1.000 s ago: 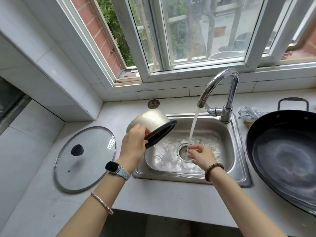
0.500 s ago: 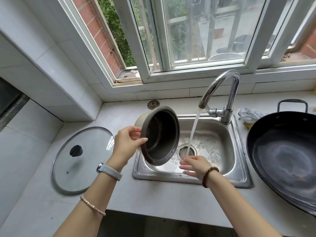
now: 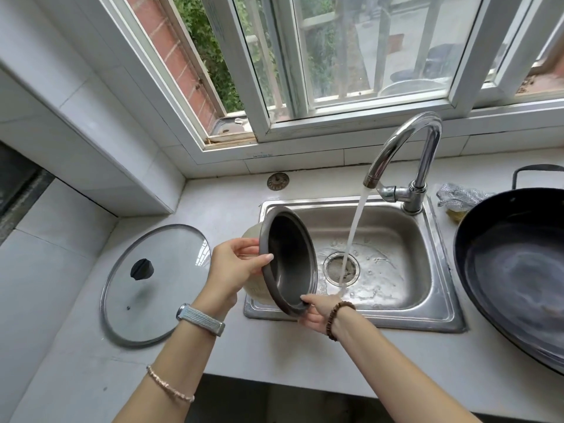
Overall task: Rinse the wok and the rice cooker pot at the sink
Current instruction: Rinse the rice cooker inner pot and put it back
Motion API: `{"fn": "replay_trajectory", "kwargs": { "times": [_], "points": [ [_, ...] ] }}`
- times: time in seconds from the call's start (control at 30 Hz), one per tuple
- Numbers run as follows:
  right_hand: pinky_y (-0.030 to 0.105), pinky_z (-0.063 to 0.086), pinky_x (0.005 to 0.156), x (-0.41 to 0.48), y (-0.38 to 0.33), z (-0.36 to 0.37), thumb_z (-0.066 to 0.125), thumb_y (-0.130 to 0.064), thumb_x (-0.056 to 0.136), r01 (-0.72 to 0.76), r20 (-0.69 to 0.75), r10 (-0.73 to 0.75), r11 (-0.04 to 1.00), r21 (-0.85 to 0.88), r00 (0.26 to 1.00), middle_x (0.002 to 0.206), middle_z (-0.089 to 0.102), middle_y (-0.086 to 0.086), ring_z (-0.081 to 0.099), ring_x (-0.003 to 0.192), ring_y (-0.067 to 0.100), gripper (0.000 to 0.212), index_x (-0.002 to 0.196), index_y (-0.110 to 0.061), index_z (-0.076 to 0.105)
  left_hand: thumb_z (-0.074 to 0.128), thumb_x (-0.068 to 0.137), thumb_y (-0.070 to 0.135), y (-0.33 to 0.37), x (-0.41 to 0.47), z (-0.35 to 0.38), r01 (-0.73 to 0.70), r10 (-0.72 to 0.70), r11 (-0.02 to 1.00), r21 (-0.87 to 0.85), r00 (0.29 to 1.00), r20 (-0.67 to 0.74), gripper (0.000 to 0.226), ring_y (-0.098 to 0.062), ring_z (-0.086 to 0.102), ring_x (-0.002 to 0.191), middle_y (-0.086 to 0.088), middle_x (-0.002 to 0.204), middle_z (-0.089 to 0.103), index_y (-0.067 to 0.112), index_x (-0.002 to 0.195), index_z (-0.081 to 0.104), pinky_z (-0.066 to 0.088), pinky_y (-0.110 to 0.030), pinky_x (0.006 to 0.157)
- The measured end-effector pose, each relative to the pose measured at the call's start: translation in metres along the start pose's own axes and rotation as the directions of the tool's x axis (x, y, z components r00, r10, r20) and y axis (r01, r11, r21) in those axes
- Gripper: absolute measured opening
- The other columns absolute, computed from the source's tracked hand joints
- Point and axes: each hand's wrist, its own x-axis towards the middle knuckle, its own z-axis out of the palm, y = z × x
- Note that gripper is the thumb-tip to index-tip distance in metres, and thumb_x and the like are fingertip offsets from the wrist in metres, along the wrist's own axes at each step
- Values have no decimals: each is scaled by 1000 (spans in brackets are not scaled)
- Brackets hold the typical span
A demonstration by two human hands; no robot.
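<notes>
The rice cooker pot (image 3: pixel 288 257), pale outside and dark grey inside, is tipped on its side over the left end of the steel sink (image 3: pixel 439 300), its mouth facing right. My left hand (image 3: pixel 235 267) grips its left rim, thumb on the rim. My right hand (image 3: pixel 320 309) holds the lower rim from below. Water runs from the chrome tap (image 3: pixel 403 148) into the drain, just right of the pot and not into it. The black wok (image 3: pixel 518 270) rests on the counter right of the sink, cut off by the frame edge.
A glass lid (image 3: pixel 155 285) with a black knob lies flat on the white counter left of the sink. A silvery scouring pad (image 3: pixel 457 195) sits behind the wok by the tap. A sink strainer plug (image 3: pixel 277 181) lies at the back wall under the window.
The pot was turned from mouth-down to mouth facing right. My right hand left the water stream and took hold of the pot's lower rim.
</notes>
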Motion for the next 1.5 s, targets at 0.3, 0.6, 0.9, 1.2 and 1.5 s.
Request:
{"fn": "replay_trajectory", "kwargs": {
  "times": [0.3, 0.6, 0.9, 1.2, 1.5],
  "points": [
    [33, 56, 70, -3, -18, -22, 74, -12, 83, 306, -255, -325, 945, -113, 911, 81, 61, 14, 61, 78, 24, 20, 82, -2, 56, 78, 71, -10, -22, 24, -8, 86, -88, 995, -45, 994, -61, 29, -25, 71, 71, -15, 79, 70, -2, 95, 66, 58, -27, 60],
    [41, 53, 92, -7, -31, -80, 69, -19, 87, 377, -390, -415, 910, -173, 822, 80, 64, 8, 63, 84, 26, 18, 97, -7, 60, 78, 72, -10, -54, 50, 39, 228, -227, 973, -18, 973, 33, 36, -28, 70, 75, -15, 84, 64, -4, 101, 58, 60, -26, 59],
    [25, 51, 64, 6, -43, -127, 60, 8, 85, 302, -413, -369, 928, -220, 833, 68, 55, 5, 52, 64, 17, 18, 96, -6, 61, 77, 72, -14, -101, 85, 87, 308, -312, 950, 50, 946, 90, 39, -27, 63, 79, -14, 86, 57, -2, 102, 55, 57, -33, 63],
    [16, 37, 35, 22, -57, -140, 42, 13, 92, 223, -446, -216, 974, -37, 869, 64, 45, 9, 39, 46, 15, 21, 105, 3, 54, 78, 71, -13, -131, 103, 111, 355, -358, 933, 57, 931, 65, 30, -28, 67, 81, -18, 91, 65, 2, 90, 61, 58, -30, 62],
    [17, 51, 53, 29, -65, -136, 36, 15, 93, 171, -430, -173, 984, -44, 886, 66, 39, 10, 37, 55, 20, 27, 112, 15, 56, 77, 72, -11, -155, 114, 120, 410, -411, 911, 50, 911, 14, 31, -26, 67, 84, -15, 94, 65, 1, 97, 63, 59, -35, 73]
  ]
}}
